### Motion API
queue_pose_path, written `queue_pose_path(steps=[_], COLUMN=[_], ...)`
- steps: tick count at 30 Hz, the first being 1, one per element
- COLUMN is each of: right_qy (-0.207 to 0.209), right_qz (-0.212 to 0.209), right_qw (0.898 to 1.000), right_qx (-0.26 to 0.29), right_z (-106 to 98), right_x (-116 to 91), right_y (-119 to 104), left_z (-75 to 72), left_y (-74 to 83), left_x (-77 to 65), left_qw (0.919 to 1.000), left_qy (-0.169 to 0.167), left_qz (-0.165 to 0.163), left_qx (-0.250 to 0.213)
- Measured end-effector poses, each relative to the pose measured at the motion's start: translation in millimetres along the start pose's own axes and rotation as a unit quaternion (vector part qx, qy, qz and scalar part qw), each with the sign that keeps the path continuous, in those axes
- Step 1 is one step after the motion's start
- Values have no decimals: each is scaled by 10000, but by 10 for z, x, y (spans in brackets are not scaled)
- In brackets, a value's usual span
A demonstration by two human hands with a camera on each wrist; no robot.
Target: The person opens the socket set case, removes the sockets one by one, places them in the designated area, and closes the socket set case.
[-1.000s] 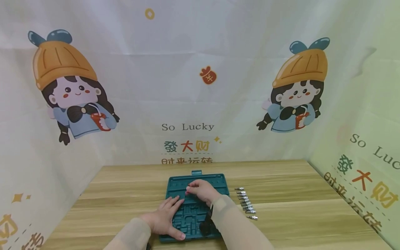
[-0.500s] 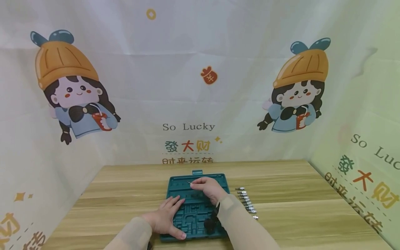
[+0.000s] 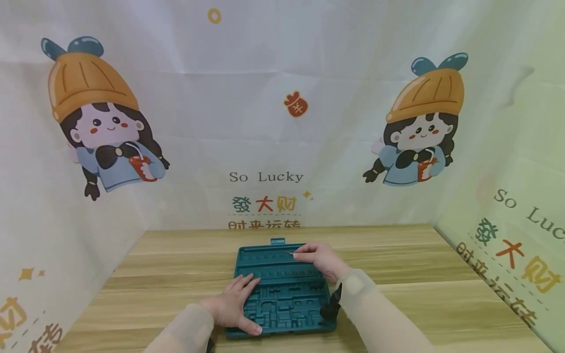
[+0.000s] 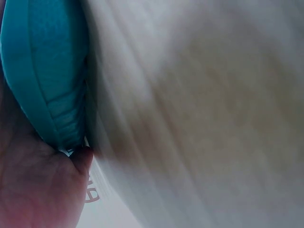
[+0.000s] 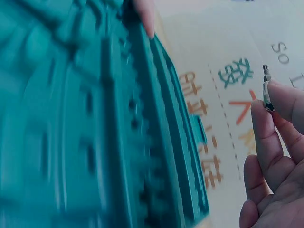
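Observation:
A teal plastic socket-set case (image 3: 278, 267) with many moulded slots lies open-side up on the table. My left hand (image 3: 234, 306) rests on its left edge with fingers spread; in the left wrist view that hand lies against the case side. Over the upper right part of the case, my right hand (image 3: 324, 257) pinches a small metal bit socket (image 5: 266, 90) between thumb and fingertips. The right wrist view shows its dark bit tip pointing up from the fingers, beyond the case's latch side.
A latch tab (image 3: 277, 240) sticks out from the case's far edge. The wood-grain table (image 3: 406, 274) extends around it, and a printed cloth (image 3: 282, 147) hangs behind. A black strap piece (image 3: 331, 306) hangs below my right wrist, over the case's right edge.
My right hand has moved right across the upper case, carrying the bit socket. The row of bit sockets seen earlier at the right is now hidden behind my right hand and sleeve.

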State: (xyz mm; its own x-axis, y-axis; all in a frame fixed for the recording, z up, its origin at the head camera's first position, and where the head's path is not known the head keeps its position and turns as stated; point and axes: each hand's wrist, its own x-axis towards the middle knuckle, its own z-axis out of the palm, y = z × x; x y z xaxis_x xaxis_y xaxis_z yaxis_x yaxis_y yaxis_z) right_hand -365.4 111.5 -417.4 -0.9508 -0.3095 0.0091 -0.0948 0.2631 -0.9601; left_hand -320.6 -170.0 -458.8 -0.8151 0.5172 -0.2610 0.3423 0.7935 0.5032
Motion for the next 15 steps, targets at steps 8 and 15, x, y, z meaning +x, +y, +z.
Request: queue_pose_path(steps=[8, 15], right_qy=[21, 196], right_qz=[39, 96], right_qw=[9985, 9945], right_qx=[-552, -1026], right_z=[-366, -598], right_x=[-235, -474], right_y=[127, 196], left_z=[1, 1], left_y=[-3, 3], left_x=[-6, -10], left_qw=[10000, 10000], left_qy=[-20, 2], left_qz=[38, -8], left_qx=[-82, -93])
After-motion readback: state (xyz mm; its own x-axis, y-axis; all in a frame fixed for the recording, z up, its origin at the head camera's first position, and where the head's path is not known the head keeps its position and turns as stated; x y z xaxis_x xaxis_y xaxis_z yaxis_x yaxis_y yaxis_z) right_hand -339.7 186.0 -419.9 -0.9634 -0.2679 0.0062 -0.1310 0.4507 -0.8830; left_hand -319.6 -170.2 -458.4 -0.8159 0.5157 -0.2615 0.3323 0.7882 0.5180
